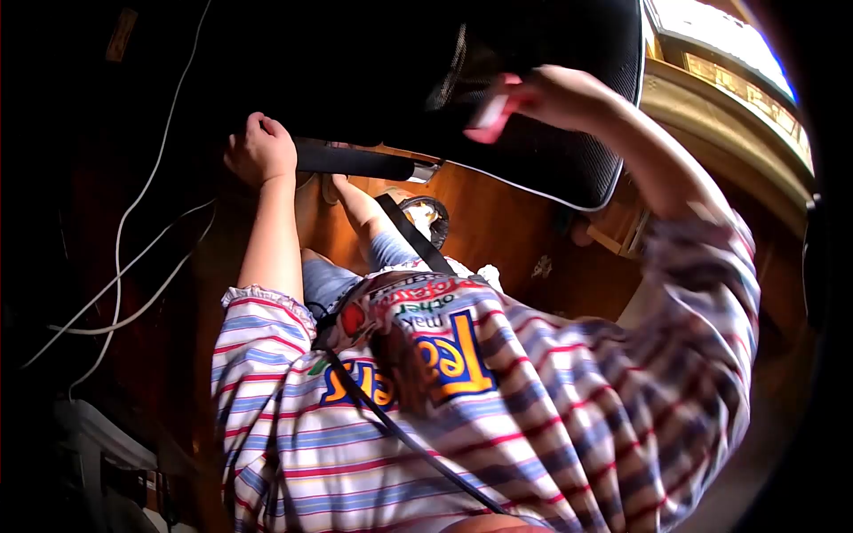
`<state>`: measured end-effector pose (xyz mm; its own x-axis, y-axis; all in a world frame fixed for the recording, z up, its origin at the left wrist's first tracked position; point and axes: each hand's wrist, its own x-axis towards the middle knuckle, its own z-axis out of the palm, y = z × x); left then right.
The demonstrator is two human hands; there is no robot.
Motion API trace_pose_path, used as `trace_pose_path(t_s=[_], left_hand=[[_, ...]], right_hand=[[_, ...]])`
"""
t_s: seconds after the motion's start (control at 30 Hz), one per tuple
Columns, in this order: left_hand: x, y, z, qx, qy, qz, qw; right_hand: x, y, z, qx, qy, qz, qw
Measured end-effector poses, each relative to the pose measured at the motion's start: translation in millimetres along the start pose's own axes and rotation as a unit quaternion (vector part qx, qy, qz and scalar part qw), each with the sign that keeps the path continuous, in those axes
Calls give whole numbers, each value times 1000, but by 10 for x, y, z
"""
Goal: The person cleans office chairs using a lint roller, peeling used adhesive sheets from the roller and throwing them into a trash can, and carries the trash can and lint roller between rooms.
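A large black object (569,169) with a mesh-like side and a pale edge spans the upper middle; much of it is lost in shadow. Over it, my right hand (562,93) grips a small pink and white object (493,111), blurred by motion, its kind unclear. My left hand (262,151) has its fingers curled at the left end of a black padded bar (355,162) with a silvery tip. Darkness hides what those fingers close on.
White cables (120,258) hang and cross at the left. Below the bar, a round dark-rimmed container (435,218) with white contents stands on the wooden floor (489,191). A pale frame (102,435) is at lower left, a bright window (729,44) at upper right.
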<state>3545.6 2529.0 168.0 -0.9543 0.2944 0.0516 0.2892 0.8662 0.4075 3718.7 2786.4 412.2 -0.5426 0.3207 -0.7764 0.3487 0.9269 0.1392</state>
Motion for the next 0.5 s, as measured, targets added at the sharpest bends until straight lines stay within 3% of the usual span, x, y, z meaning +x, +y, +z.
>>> trace_pose_path(t_s=[0.03, 0.07, 0.1, 0.17, 0.2, 0.23, 0.27, 0.3, 0.33, 0.37, 0.43, 0.5], left_hand=[[0, -6, 9, -4, 19, 13, 1000], [5, -12, 5, -8, 39, 26, 999], [2, -54, 35, -9, 43, 24, 999], [2, -118, 134, -20, 93, 61, 994], [30, -66, 121, -23, 94, 59, 994], [17, -58, 115, -16, 87, 50, 995], [-48, -77, 81, -15, 81, 49, 995], [-91, -120, 87, -16, 78, 50, 996], [-68, -136, 133, -24, 86, 56, 994], [-1, -116, 135, -32, 93, 60, 993], [-8, -99, 142, -19, 85, 41, 995], [-14, -66, 101, -17, 76, 35, 996]], right_hand=[[580, 85, 354, 76, 47, -139, 986], [1027, 5, 595, 195, 17, -191, 962], [1200, -220, 640, 154, 1, -79, 985], [1392, -415, 821, 32, 16, 2, 999], [1346, -301, 896, 11, 40, -47, 998], [929, -213, 567, 160, 13, -135, 978], [529, -155, 269, 152, -8, -121, 981], [213, -55, 156, -15, 9, -29, 999], [-140, 122, 38, -41, -7, 11, 999], [-493, 271, -158, -47, 39, -39, 997], [-972, 279, -409, -13, 69, 0, 998], [-790, 254, -381, -26, 93, -43, 994]])
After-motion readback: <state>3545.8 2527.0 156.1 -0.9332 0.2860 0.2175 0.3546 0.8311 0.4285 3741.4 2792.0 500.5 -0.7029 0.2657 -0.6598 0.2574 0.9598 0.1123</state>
